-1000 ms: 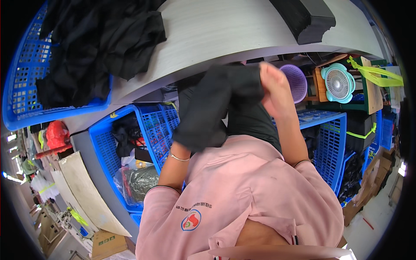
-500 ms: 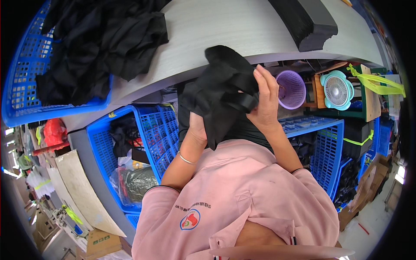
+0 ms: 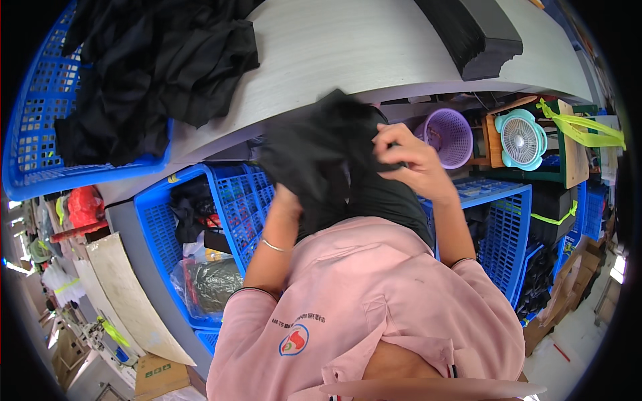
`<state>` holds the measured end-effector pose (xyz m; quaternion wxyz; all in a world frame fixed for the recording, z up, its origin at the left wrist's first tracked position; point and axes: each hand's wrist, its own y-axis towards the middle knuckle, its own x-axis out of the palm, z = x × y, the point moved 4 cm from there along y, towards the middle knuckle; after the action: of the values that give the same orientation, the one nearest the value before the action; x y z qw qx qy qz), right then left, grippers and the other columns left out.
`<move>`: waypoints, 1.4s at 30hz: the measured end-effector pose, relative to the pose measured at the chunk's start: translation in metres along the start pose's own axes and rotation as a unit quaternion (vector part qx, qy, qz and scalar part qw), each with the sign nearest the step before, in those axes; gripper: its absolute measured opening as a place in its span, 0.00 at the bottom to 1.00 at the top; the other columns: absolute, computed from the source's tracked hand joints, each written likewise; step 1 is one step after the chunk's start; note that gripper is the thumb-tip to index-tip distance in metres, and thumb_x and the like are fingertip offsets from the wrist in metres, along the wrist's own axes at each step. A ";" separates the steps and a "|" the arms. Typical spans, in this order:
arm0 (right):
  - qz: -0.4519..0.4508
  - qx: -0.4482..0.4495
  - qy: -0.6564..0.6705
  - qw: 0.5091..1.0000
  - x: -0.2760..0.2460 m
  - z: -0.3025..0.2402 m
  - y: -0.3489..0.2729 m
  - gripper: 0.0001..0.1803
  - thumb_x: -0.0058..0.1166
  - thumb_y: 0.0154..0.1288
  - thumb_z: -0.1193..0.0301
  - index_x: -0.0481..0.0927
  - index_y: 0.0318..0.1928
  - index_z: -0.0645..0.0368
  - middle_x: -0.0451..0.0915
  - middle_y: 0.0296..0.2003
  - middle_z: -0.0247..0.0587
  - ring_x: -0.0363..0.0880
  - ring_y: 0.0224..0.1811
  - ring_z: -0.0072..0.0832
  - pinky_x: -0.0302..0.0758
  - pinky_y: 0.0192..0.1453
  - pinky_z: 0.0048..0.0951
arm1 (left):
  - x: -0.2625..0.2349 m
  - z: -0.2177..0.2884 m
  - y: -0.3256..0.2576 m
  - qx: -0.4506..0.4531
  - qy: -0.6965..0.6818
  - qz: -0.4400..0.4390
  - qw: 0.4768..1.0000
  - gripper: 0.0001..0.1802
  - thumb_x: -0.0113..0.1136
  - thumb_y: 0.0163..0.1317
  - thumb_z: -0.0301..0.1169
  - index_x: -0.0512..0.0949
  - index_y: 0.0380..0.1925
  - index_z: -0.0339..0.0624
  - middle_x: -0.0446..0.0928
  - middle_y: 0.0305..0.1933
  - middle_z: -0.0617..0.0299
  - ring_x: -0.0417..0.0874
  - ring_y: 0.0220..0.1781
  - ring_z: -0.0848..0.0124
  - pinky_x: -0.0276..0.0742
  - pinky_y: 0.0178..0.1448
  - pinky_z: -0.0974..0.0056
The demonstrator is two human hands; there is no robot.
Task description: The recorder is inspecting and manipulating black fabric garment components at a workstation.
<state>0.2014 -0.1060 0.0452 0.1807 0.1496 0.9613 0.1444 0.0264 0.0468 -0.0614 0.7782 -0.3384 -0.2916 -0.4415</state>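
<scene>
Head: black cloth (image 3: 304,150); purple basket (image 3: 461,137) nearby

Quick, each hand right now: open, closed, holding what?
Left hand: at the black cloth, fingers hidden; open or closed can't be told.
Right hand: closed, fingers curled on the same cloth's edge.

A pink short-sleeved shirt (image 3: 414,294) sits at six o'clock, its cuffs (image 3: 257,290) dark-edged, with a blue-ringed round badge (image 3: 293,339); thin silvery bangle (image 3: 275,248) toward half past seven; dark trousers (image 3: 393,206).
</scene>
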 end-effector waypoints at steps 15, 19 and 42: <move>0.081 0.140 0.296 0.942 -0.095 0.064 0.098 0.15 0.49 0.76 0.68 0.81 0.50 0.66 0.80 0.43 0.36 0.73 0.28 0.14 0.65 0.36 0.19 | 0.026 0.074 0.068 0.207 0.127 0.068 0.968 0.24 0.54 0.73 0.29 0.66 0.67 0.40 0.72 0.65 0.62 0.73 0.64 0.72 0.69 0.67 0.64; 0.197 0.123 0.132 0.963 -0.104 0.090 0.120 0.19 0.45 0.76 0.72 0.72 0.63 0.65 0.81 0.49 0.44 0.82 0.40 0.23 0.73 0.52 0.23 | 0.035 0.056 0.068 0.124 0.236 0.067 0.961 0.28 0.54 0.72 0.28 0.63 0.70 0.34 0.70 0.67 0.56 0.73 0.66 0.68 0.69 0.68 0.64; 0.239 0.228 0.550 0.767 -0.016 0.089 0.051 0.17 0.62 0.63 0.76 0.79 0.53 0.59 0.84 0.44 0.31 0.81 0.48 0.17 0.76 0.55 0.23 | 0.076 0.070 0.127 -0.038 -0.106 -0.112 0.987 0.21 0.57 0.72 0.37 0.74 0.59 0.37 0.80 0.56 0.61 0.81 0.54 0.72 0.76 0.60 0.66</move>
<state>0.2623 -0.0452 -0.0126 -0.4586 0.3068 0.8338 0.0168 0.1614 0.1128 0.0037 0.6751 -0.3781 -0.3917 -0.4978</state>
